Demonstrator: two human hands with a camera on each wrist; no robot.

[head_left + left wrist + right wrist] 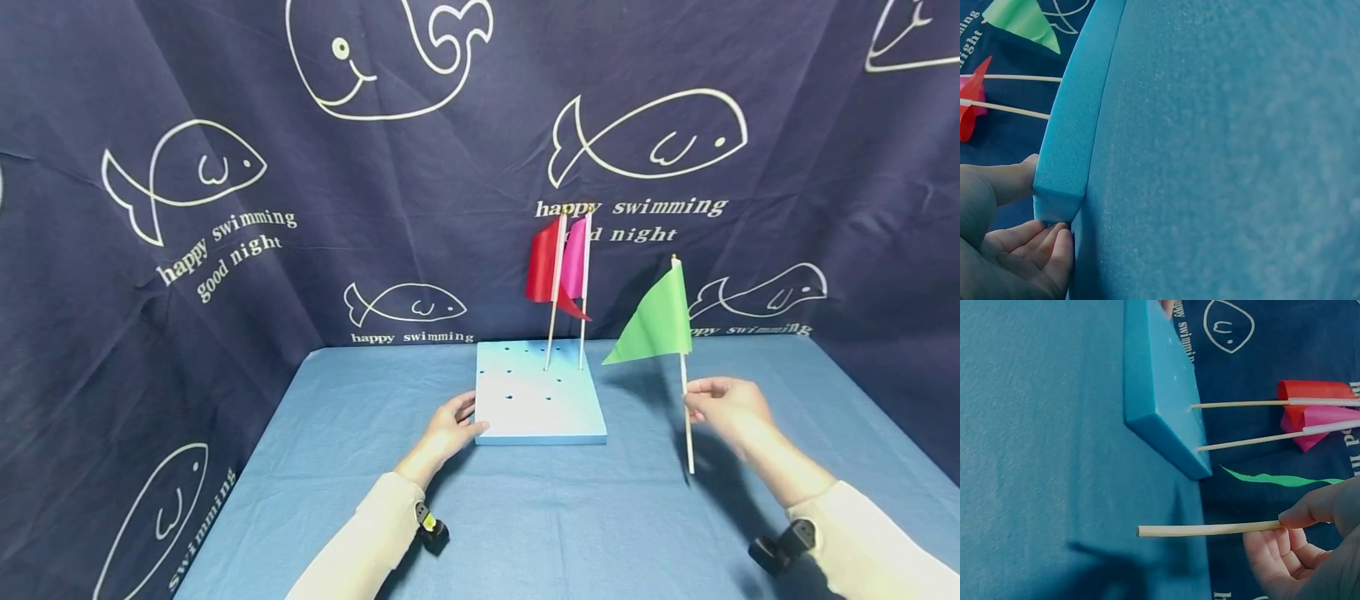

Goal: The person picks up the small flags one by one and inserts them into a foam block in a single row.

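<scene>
A light-blue foam board with small holes in its top lies on the blue-covered table. My left hand grips its left edge, thumb over the top and fingers against the side. To the right of the board, my right hand pinches the thin wooden stick of a green triangular flag. The flag stands nearly upright, its cloth above the hand and pointing left. A red flag and a pink flag stand in holes near the board's back right.
A dark blue curtain with white fish outlines and lettering hangs behind and beside the table. Each wrist wears a small black camera near its pale sleeve.
</scene>
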